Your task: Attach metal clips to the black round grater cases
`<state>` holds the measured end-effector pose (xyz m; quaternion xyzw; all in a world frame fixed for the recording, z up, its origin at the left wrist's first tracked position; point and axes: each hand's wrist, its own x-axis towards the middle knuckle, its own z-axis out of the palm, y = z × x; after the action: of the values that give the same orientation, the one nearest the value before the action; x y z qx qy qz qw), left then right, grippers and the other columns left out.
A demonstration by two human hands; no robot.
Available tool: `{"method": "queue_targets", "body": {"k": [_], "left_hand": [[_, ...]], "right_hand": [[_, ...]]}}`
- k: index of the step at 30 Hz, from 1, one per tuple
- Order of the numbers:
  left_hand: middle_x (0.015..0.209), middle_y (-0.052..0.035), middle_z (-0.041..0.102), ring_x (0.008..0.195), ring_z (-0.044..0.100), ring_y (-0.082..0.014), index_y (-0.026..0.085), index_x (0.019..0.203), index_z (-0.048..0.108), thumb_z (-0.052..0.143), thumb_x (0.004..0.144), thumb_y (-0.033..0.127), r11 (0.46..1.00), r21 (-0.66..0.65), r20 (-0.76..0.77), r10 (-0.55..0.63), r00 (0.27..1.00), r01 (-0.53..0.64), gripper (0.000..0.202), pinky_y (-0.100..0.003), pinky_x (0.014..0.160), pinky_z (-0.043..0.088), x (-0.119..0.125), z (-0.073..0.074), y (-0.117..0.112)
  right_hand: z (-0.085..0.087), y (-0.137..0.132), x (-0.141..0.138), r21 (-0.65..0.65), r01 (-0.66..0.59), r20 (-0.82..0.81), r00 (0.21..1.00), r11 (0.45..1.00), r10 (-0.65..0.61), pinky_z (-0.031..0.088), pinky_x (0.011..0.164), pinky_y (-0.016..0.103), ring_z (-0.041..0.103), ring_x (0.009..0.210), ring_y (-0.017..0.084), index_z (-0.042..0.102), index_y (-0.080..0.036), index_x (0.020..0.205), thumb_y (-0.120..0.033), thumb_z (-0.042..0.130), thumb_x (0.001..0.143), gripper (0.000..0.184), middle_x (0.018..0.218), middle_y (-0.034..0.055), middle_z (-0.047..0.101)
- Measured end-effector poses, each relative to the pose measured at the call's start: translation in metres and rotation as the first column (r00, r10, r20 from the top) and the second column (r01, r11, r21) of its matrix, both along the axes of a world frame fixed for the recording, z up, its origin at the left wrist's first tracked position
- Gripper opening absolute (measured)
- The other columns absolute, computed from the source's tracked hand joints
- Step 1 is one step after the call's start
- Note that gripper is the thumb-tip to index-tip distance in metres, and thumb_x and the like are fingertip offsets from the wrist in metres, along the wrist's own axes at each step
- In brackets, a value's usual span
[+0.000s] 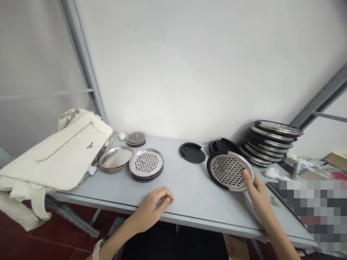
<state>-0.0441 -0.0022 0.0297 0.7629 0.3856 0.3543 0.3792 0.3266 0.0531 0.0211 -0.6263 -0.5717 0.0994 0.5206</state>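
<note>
My right hand [255,184] grips a round metal grater plate [229,169] by its right edge, thumb on the face. A black holder curves around the plate's left side, and the plate is tilted above the table. My left hand [157,206] rests near the table's front edge, its fingers curled in with nothing visible in them. Beyond it is a stack of round grater plates [146,163]. To that stack's left lies a pile of smooth metal rings or lids [116,157]. Black round holders [193,152] lie behind and left of the held plate.
A tall stack of black-edged plates [269,142] stands at the back right. A small grater pile [136,138] and a whitish ball [121,136] sit at the back left. A cream bag [59,151] covers the table's left end. Crumpled white material [273,173] lies right.
</note>
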Motion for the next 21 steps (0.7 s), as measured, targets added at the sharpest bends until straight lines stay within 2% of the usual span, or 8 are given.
{"method": "queue_targets", "body": {"k": [3, 5, 8, 11, 14, 16, 19, 21], "left_hand": [[0.086, 0.0005, 0.059, 0.084, 0.056, -0.0135, 0.021, 0.087, 0.057, 0.042, 0.097, 0.02, 1.0, 0.006, -0.03, -0.015, 0.999, 0.015, 0.018, -0.024, 0.079, 0.041, -0.001, 0.0, 0.001], [0.087, 0.0005, 0.06, 0.085, 0.056, -0.0136, 0.021, 0.087, 0.057, 0.042, 0.096, 0.019, 0.999, 0.022, -0.063, -0.029, 0.998, 0.031, 0.018, -0.024, 0.081, 0.04, 0.0, 0.001, 0.001], [0.089, 0.0001, 0.06, 0.087, 0.056, -0.014, 0.021, 0.088, 0.057, 0.041, 0.096, 0.018, 0.998, 0.046, -0.102, -0.038, 0.994, 0.043, 0.018, -0.025, 0.083, 0.04, -0.001, 0.002, 0.0], [0.09, -0.0011, 0.06, 0.087, 0.055, -0.0151, 0.022, 0.091, 0.057, 0.039, 0.096, 0.017, 0.992, 0.11, -0.142, -0.042, 0.989, 0.058, 0.019, -0.027, 0.083, 0.04, -0.002, -0.002, 0.0], [0.093, -0.0023, 0.06, 0.089, 0.054, -0.0169, 0.022, 0.095, 0.057, 0.04, 0.094, 0.015, 0.975, 0.209, -0.211, -0.027, 0.977, 0.072, 0.018, -0.03, 0.084, 0.04, -0.002, -0.008, 0.0], [0.095, -0.0026, 0.059, 0.09, 0.054, -0.0177, 0.022, 0.096, 0.057, 0.042, 0.093, 0.013, 0.965, 0.249, -0.255, -0.014, 0.967, 0.08, 0.018, -0.031, 0.084, 0.04, -0.001, -0.012, 0.0], [0.097, -0.0025, 0.058, 0.091, 0.053, -0.0178, 0.022, 0.098, 0.057, 0.044, 0.091, 0.01, 0.959, 0.271, -0.284, -0.004, 0.959, 0.084, 0.019, -0.031, 0.085, 0.041, -0.001, -0.014, -0.001], [0.098, -0.0025, 0.058, 0.092, 0.053, -0.0175, 0.022, 0.099, 0.057, 0.044, 0.09, 0.009, 0.958, 0.275, -0.285, 0.0, 0.959, 0.081, 0.02, -0.031, 0.086, 0.041, -0.001, -0.013, -0.001]], "right_hand": [[0.02, 0.013, 0.0, 0.012, 0.014, 0.215, 0.977, 1.0, -0.017, 0.047, 0.069, 0.036, 0.058, 0.072, 0.024, 0.056, -0.023, 0.082, -0.061, 0.043, 0.088, 0.04, 0.075, 0.0035, 0.06], [0.039, 0.021, -0.012, -0.053, -0.032, 0.301, 0.952, 0.998, 0.047, 0.045, 0.06, 0.031, 0.057, 0.064, 0.021, 0.054, -0.024, 0.081, -0.061, 0.045, 0.088, 0.039, 0.069, 0.001, 0.058], [0.07, 0.034, -0.046, -0.098, -0.2, 0.488, 0.844, 0.975, 0.222, 0.038, 0.054, 0.027, 0.05, 0.053, 0.016, 0.049, -0.023, 0.075, -0.058, 0.044, 0.091, 0.038, 0.062, -0.002, 0.054], [0.095, 0.053, -0.088, -0.109, -0.31, 0.58, 0.751, 0.945, 0.314, 0.032, 0.053, 0.026, 0.044, 0.048, 0.014, 0.044, -0.023, 0.068, -0.055, 0.048, 0.091, 0.039, 0.053, -0.004, 0.046], [0.11, 0.083, -0.126, -0.041, -0.276, 0.37, 0.889, 0.96, 0.271, 0.034, 0.058, 0.026, 0.05, 0.057, 0.016, 0.048, -0.022, 0.07, -0.053, 0.052, 0.089, 0.036, 0.056, -0.0023, 0.051], [0.114, 0.109, -0.147, -0.094, -0.251, -0.003, 0.968, 0.964, 0.251, 0.04, 0.068, 0.027, 0.056, 0.075, 0.02, 0.054, -0.02, 0.075, -0.051, 0.053, 0.089, 0.034, 0.066, 0.0014, 0.06], [0.109, 0.148, -0.175, -0.227, -0.309, -0.167, 0.946, 0.923, 0.276, 0.048, 0.075, 0.032, 0.061, 0.084, 0.024, 0.062, -0.012, 0.084, -0.044, 0.049, 0.094, 0.035, 0.078, 0.0083, 0.067], [0.099, 0.168, -0.19, -0.294, -0.385, -0.267, 0.912, 0.875, 0.311, 0.053, 0.08, 0.037, 0.064, 0.092, 0.023, 0.063, -0.011, 0.106, -0.036, 0.054, 0.094, 0.029, 0.104, 0.0106, 0.067]]}}
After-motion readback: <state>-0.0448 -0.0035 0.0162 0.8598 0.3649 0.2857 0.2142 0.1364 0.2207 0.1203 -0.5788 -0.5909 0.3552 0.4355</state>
